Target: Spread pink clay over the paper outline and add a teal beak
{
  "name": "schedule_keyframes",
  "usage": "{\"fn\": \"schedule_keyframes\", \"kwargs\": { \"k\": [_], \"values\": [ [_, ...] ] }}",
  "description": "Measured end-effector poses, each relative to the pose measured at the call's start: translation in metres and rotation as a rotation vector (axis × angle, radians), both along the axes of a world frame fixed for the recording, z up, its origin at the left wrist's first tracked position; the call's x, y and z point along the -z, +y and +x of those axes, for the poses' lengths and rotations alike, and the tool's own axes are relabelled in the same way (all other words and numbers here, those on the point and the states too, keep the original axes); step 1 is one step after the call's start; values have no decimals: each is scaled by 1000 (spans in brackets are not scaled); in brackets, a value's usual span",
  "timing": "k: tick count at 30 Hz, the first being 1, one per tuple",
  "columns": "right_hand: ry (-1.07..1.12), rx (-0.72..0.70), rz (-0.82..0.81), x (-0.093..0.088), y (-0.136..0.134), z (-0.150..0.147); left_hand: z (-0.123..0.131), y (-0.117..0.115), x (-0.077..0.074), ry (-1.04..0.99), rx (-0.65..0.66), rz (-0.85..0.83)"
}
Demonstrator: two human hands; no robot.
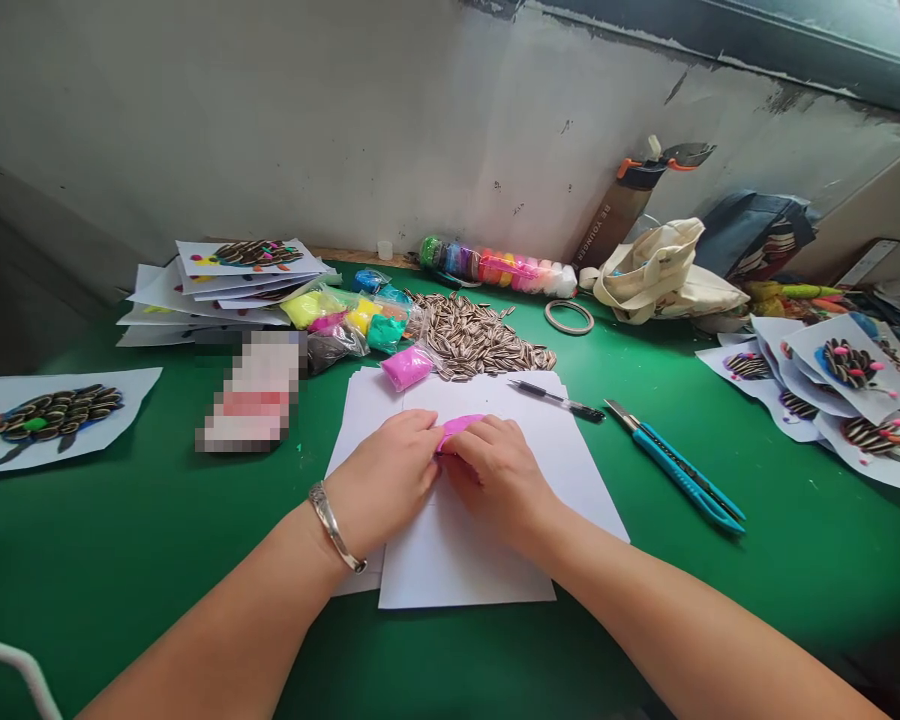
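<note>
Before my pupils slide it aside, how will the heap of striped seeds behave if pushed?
The heap of seeds would probably scatter rather than slide as one, lying loose. Strays might reach the white paper, whose edge is close. They look slim and flattish, so long rolling seems unlikely.

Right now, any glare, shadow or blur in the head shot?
Head view: pale sheen on the wall, darker at far left; blocky pixelation masks one item on the table; faint shadow on the paper by the right hand; cutter looks fairly sharp.
</note>
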State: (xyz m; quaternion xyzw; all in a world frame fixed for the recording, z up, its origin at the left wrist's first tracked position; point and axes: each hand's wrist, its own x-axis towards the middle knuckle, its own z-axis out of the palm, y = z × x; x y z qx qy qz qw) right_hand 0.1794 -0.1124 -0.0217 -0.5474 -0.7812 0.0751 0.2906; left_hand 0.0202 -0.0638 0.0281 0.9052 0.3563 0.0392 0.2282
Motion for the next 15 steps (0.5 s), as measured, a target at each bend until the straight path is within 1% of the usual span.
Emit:
{"fn": "schedule_keyframes", "kwargs": {
  "k": [5, 11, 15],
  "values": [
    [22, 4, 27, -3, 0, 0, 0, 1, 0, 8, 4, 10],
    [22, -11, 2, -2, 0, 1, -1, 1, 1, -45, 13, 28],
    [20, -9, 5, -2, 0, 1, -1, 0, 1, -12, 14, 19]
  ]
}}
